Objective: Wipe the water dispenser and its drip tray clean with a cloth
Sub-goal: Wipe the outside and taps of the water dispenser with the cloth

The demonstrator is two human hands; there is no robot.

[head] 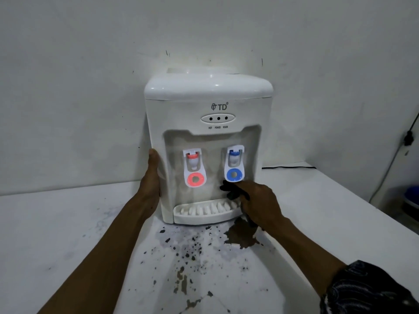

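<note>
The water dispenser point(208, 123) is a white glossy plastic unit w/ rounded top corners, standing upright on the table point(56, 234) w/ its back close to the wall point(90, 64). Front panel is showing an oval w/ 3 dark indicator dots, and below it a recessed bay w/ 2 taps: red tap point(194, 169) on the viewer's left, blue tap point(234, 165) on the viewer's right, each ending in a ring-shaped lever. The drip tray point(204, 213) is sitting at the base of the bay; it is white, curved at the front, w/ a ribbed grille. The left hand point(151, 177) is lying flat and open against the dispenser's left side wall, fingers extended upward, gripping nothing. The right hand point(258, 201) is reaching into the bay just below the blue tap, fingers curled shut around a dark cloth point(233, 191); the cloth is bunching out ahead of the fingers, approx. touching the bay's rear wall above the tray's right end. A dark patterned sleeve point(367, 288) is covering the right forearm. Table surface is white, smooth, and heavily soiled in front of the unit: a brown puddle point(241, 235) is lying just beside the tray's right corner, w/ dark splatter point(188, 252) spreading toward the camera. A black cable point(292, 167) is running along the table behind the unit toward the right wall. Wall is pale, matte, scuffed.
</note>
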